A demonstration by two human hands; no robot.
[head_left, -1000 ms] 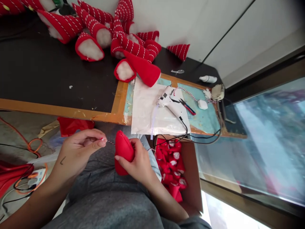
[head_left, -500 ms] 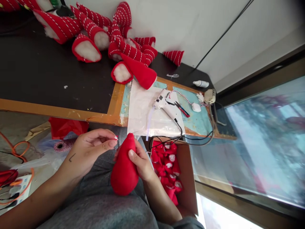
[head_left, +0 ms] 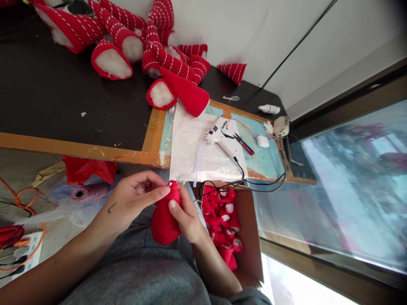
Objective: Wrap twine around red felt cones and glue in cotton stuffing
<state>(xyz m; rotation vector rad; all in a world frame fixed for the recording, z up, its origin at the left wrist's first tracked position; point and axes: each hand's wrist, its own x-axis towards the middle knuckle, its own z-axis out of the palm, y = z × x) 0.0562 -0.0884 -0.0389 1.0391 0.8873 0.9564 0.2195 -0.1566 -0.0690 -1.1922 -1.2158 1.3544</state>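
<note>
Both hands are close together on one red stuffed piece (head_left: 165, 228), held in front of the person's lap. The right hand (head_left: 188, 214) is clamped around its upper part, with the thumb pressed on the near side and the rounder end hanging below. The left hand (head_left: 135, 203) has its thumb at the narrow tip; its fingertips are hidden there, so whether they are closed on anything cannot be told. A roll of red-and-white string (head_left: 90, 192) lies left of the left hand, near a red bag (head_left: 90, 168). Lower on that side is a power strip (head_left: 30, 254) with plugs in it. Beyond the hands stretches the dark counter (head_left: 57, 97). On it, ahead of the right hand, a white glue gun (head_left: 226, 142) rests on a white sheet (head_left: 186, 148), with pliers (head_left: 244, 145) beside it. Farther ahead of both hands lie red striped cones (head_left: 176, 65) with white stuffing. Right of the right hand, a cardboard box (head_left: 251, 228) holds more red pieces (head_left: 226, 218).
</note>
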